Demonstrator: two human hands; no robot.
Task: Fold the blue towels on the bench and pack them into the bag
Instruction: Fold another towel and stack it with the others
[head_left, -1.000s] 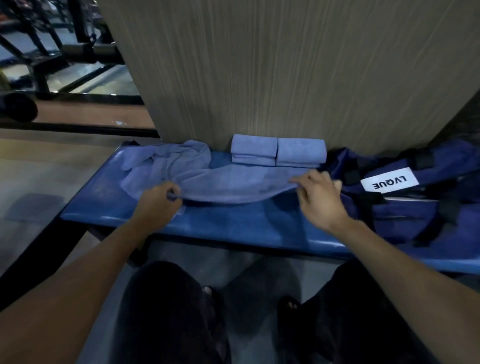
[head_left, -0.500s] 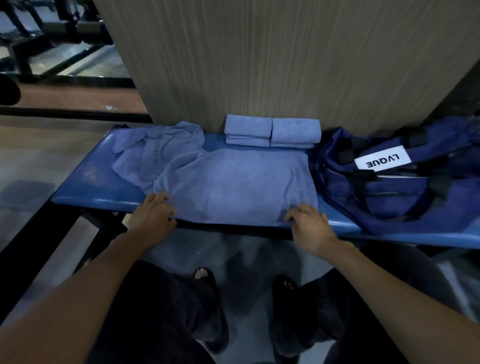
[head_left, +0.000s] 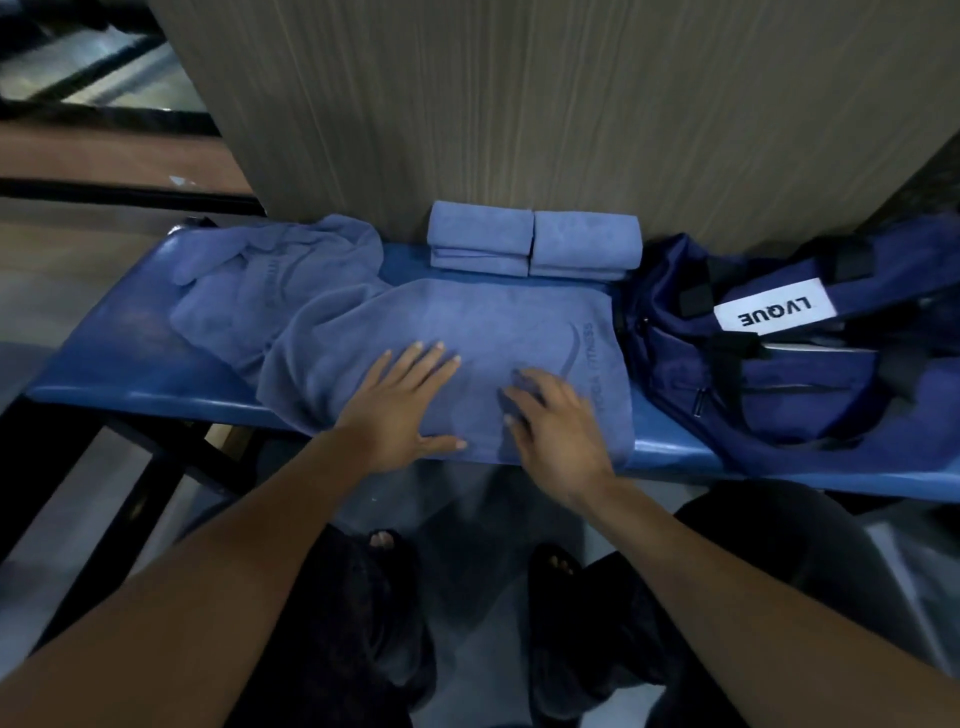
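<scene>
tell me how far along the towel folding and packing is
Done: two folded towels sit side by side at the back of the bench, against the wall. In hand: the left hand and right hand rest on a spread towel, apparently smoothing it; the right one is blurred. Left: a crumpled towel lies unfolded to its left, and no towel shows in the bag.

Four blue towels on the bench: two folded ones side by side at its back edge, the left touching the right; one spread flat at the front edge; one crumpled toward the left end. One navy bag at the right end. Two hands, left and right, on the flat towel.
</scene>
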